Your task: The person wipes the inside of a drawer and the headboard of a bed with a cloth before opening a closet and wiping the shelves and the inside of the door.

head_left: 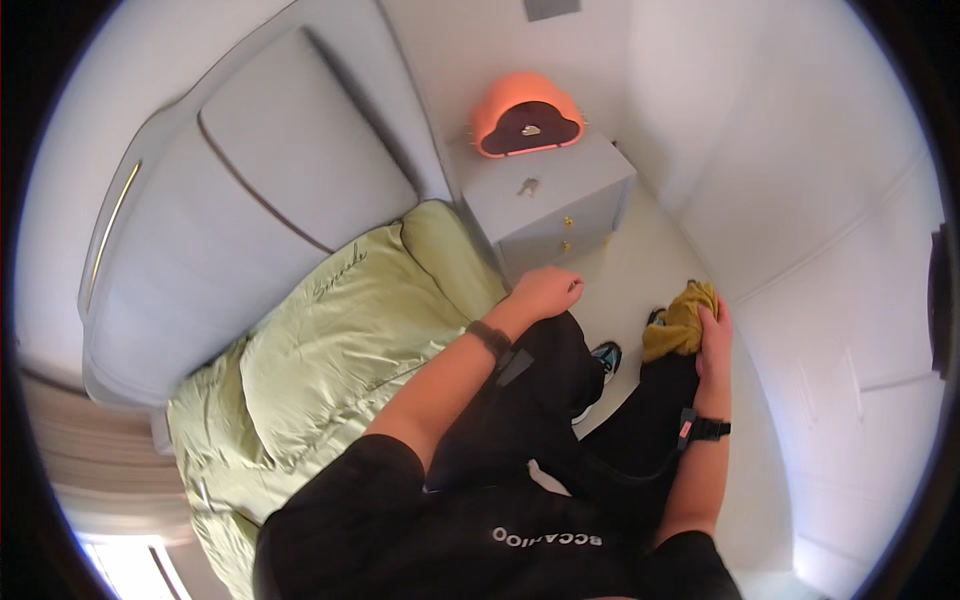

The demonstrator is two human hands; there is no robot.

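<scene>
My right hand (714, 340) is closed round a crumpled mustard-yellow cloth (680, 322), which bunches up above my right knee and hangs toward the floor. In front of the nightstand, over my left knee, my left hand (546, 292) is curled into a loose fist, and nothing shows in it. A dark band sits on each wrist. The grey nightstand (545, 195) has small gold knobs on its drawers. On its top stands an orange cloud-shaped object (527, 92) with a dark front, and a small bunch of keys (528, 186) lies before it.
To my left is a bed with green pillows (340, 330) against a tall grey padded headboard (290, 130). A white wall or panel (850, 300) rises close on my right. My dark shoes (606, 358) are on the pale floor (650, 230).
</scene>
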